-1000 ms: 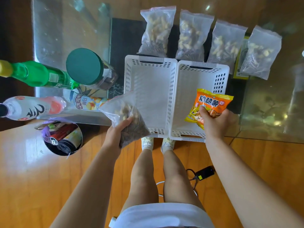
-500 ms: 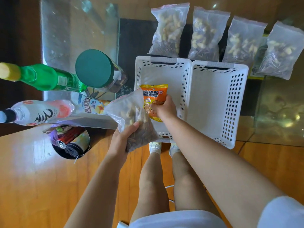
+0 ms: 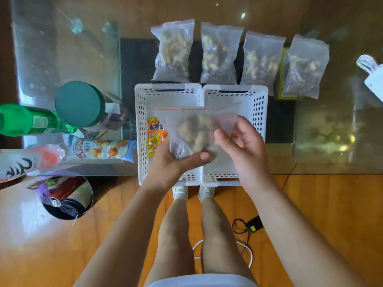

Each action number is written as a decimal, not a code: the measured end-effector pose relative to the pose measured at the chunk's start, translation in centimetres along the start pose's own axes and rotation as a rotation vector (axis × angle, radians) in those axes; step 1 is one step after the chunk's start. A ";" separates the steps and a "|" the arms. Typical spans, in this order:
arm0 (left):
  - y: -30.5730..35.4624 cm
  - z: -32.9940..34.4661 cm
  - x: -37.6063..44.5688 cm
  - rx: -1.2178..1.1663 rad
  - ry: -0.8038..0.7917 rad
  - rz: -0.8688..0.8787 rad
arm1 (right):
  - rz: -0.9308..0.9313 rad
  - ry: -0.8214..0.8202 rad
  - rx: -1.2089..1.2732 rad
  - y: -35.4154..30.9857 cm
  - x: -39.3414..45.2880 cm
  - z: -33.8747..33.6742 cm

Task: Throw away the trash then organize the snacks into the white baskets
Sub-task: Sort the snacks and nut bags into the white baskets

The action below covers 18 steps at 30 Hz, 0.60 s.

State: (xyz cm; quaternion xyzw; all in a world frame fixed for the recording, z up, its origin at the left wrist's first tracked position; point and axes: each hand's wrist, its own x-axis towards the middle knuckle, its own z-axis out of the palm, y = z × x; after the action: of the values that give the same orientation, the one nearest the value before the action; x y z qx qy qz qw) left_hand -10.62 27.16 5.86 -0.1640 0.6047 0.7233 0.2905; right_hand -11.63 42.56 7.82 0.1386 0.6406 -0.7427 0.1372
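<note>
Two white baskets stand side by side at the glass table's near edge, the left basket (image 3: pixel 141 112) and the right basket (image 3: pixel 260 108). An orange snack packet (image 3: pixel 154 137) lies in the left one. My left hand (image 3: pixel 165 166) grips a clear zip bag of snacks (image 3: pixel 192 129) from below, above the wall shared by the baskets. My right hand (image 3: pixel 244 146) is beside the bag's right corner with relaxed fingers, touching it. Several more zip bags (image 3: pixel 174 52) lie in a row behind the baskets.
Left of the baskets are a green-lidded jar (image 3: pixel 80 104), a green bottle (image 3: pixel 27 120), a pink bottle (image 3: pixel 24 162) and a blue bread packet (image 3: pixel 103 149). A trash bin (image 3: pixel 66 199) with cans stands on the floor. A white object (image 3: pixel 373 75) is far right.
My right hand let go of the orange packet in the left basket and came over to the zip bag. My left hand carried the bag rightward, over the baskets.
</note>
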 end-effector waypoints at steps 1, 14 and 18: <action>0.0 1.2 0.7 -0.002 -0.030 -0.004 | -0.051 0.067 0.009 -0.2 -0.3 -1.1; -3.8 5.9 6.0 0.898 0.180 0.129 | 0.321 0.375 -0.442 8.3 0.2 -9.6; -3.1 5.4 6.0 1.084 0.107 0.205 | 0.149 0.293 -0.626 8.4 0.1 -10.2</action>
State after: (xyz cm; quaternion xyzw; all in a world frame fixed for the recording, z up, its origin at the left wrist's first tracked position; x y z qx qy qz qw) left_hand -12.75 33.98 1.11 0.0323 0.9171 0.3238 0.2304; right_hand -8.22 51.48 -1.33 0.2412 0.8381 -0.4707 0.1336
